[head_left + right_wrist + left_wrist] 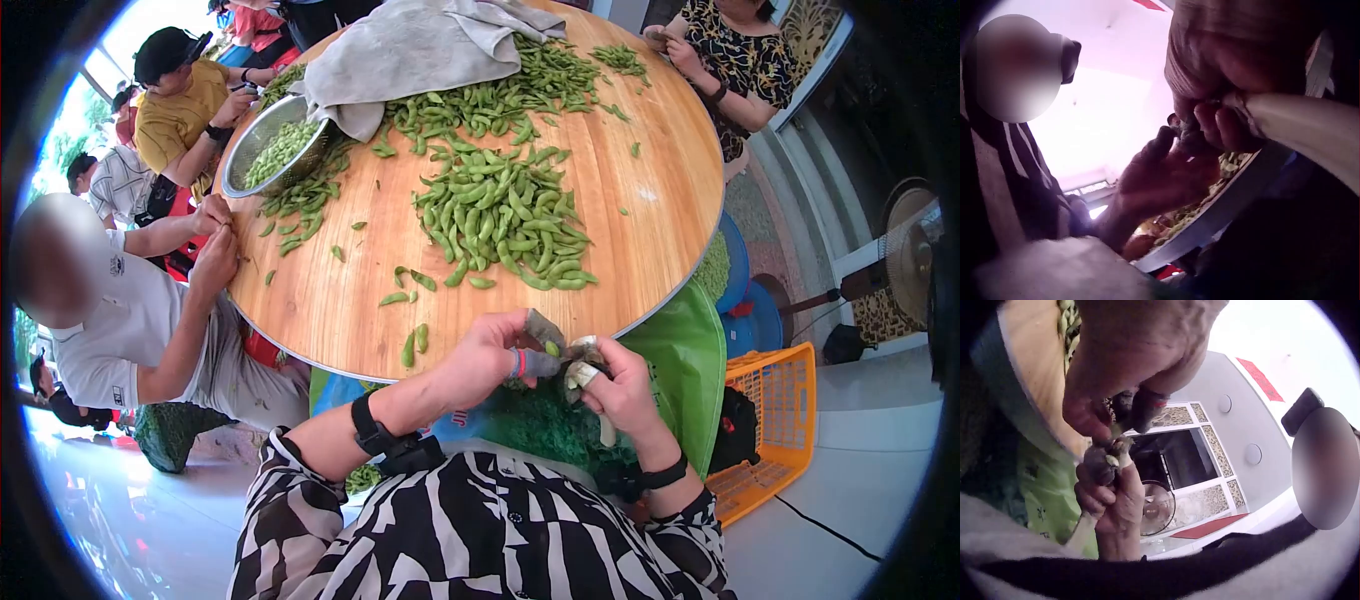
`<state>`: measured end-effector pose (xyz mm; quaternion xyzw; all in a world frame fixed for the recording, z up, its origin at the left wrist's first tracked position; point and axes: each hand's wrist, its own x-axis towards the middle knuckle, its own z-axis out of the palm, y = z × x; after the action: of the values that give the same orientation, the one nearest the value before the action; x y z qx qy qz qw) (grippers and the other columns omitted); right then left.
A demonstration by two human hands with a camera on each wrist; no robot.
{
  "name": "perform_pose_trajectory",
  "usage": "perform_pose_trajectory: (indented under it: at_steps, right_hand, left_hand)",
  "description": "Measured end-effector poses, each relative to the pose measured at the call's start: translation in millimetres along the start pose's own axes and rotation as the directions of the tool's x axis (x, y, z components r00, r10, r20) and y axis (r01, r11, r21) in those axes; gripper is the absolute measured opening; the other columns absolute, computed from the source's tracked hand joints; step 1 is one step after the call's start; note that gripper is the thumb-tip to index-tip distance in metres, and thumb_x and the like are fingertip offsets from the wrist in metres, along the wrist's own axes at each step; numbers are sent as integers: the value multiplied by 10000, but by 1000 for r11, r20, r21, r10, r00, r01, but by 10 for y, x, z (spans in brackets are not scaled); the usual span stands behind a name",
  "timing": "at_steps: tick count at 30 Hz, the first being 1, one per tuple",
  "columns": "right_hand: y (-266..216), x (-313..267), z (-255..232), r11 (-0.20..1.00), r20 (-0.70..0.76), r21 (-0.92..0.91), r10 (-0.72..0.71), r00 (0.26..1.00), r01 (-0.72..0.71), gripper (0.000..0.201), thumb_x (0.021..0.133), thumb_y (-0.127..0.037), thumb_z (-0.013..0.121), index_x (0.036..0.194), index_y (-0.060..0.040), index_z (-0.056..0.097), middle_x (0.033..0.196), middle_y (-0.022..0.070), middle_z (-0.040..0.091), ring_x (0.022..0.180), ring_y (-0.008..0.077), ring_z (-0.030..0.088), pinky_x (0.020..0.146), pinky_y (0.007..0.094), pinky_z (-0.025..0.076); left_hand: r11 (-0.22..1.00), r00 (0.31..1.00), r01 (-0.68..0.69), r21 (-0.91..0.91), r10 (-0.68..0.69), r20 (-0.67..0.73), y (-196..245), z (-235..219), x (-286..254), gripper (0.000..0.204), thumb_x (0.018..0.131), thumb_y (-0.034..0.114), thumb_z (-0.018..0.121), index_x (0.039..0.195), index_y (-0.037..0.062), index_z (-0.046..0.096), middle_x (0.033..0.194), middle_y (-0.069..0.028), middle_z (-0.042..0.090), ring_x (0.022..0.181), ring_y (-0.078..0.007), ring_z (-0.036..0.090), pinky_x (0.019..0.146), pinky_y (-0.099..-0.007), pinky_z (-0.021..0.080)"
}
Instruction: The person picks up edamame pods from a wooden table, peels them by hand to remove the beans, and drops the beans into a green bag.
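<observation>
From the head view, the left hand [495, 358] and the right hand [612, 385] meet just past the edge of the round table [330, 310], so bits can drop off it. Both pinch one green bean pod [552, 349] between taped fingertips. More pods [505, 215] lie piled on the table.

The left wrist view shows both hands curled tight, touching around the pod [1112, 460].

The right wrist view is dark; fingers [1210, 125] look bent and pinching

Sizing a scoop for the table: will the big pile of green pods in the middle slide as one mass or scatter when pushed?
The pod pile is loose, so it would probably spread out. The wooden tabletop looks smooth, so pods likely slide easily. Curved and small, they seem light, unlikely to roll far.
</observation>
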<state>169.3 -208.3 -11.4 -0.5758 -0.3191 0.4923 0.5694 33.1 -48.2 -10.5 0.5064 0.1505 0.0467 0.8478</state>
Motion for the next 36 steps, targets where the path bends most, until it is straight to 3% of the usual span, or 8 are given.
perform_pose_trajectory:
  at_steps: [7, 16, 24, 27, 32, 33, 34, 36]
  right_hand:
    - [-27, -65, 108, 996, -14, -10, -93, 996, 93, 431, 1001, -221, 377, 1372, -6, 419, 638, 15, 498, 492, 65, 407, 458, 201, 335]
    - [-7, -42, 173, 985, 87, 172, -30, 996, 14, 453, 1007, -212, 390, 1417, -18, 380, 610, 7, 487, 472, 66, 416, 437, 202, 339]
    - [1, -51, 249, 997, -23, 51, -56, 998, 57, 384, 979, -87, 442, 1354, -22, 486, 654, -25, 477, 489, 39, 400, 439, 192, 329]
    - [17, -61, 247, 995, -49, 20, -99, 994, 100, 381, 961, -36, 460, 1339, -22, 508, 696, -37, 478, 501, 31, 392, 445, 186, 316]
    - [131, -29, 137, 988, -9, 6, -154, 988, 154, 391, 936, -20, 502, 1326, -2, 510, 757, -5, 540, 526, 56, 460, 468, 217, 379]
    - [153, 16, 118, 845, 33, -324, -439, 898, 425, 395, 925, -25, 526, 1318, 10, 507, 802, 29, 583, 575, 83, 525, 515, 241, 431]
    - [161, 41, 106, 530, 172, -588, -656, 735, 611, 402, 913, -30, 550, 1309, 22, 505, 847, 64, 627, 624, 111, 590, 562, 265, 483]
    - [184, -42, 96, 601, 151, -577, -587, 795, 553, 400, 893, -30, 578, 1283, 31, 513, 894, 103, 643, 691, 142, 627, 621, 280, 506]
  left_hand:
    - [983, 981, 125, 136, -101, -168, 146, 6, -44, 128, 849, 54, 672, 971, 14, 671, 786, -8, 653, 628, -47, 542, 539, -189, 408]
    - [961, 979, 123, 250, -77, -186, 183, 68, -130, 183, 887, 74, 626, 1047, 0, 678, 828, 5, 654, 696, -29, 529, 600, -184, 417]
    - [950, 985, 23, 312, 32, -171, 56, 48, -134, 204, 915, 50, 589, 1099, -23, 637, 939, -27, 666, 878, -66, 587, 778, -227, 487]
    - [968, 982, -48, 248, 91, -165, 18, 22, -112, 195, 904, 52, 603, 1085, -12, 637, 898, -41, 667, 805, -71, 596, 688, -224, 480]
    - [890, 974, 218, -400, -226, 29, -7, -77, -49, 132, 906, 96, 597, 1000, 13, 637, 739, -54, 609, 578, -94, 513, 512, -202, 362]
    - [890, 974, 217, -400, -225, 28, -14, -73, -30, 132, 906, 96, 597, 1000, 13, 637, 739, -54, 609, 578, -94, 513, 512, -202, 362]
    - [908, 962, 257, -331, -274, -6, -25, -59, -15, 127, 904, 108, 599, 981, 12, 632, 730, -57, 604, 573, -97, 509, 504, -211, 367]
    - [919, 947, 295, -263, -318, -50, -37, -7, 0, 127, 902, 120, 600, 962, 11, 626, 721, -60, 599, 567, -101, 505, 496, -219, 373]
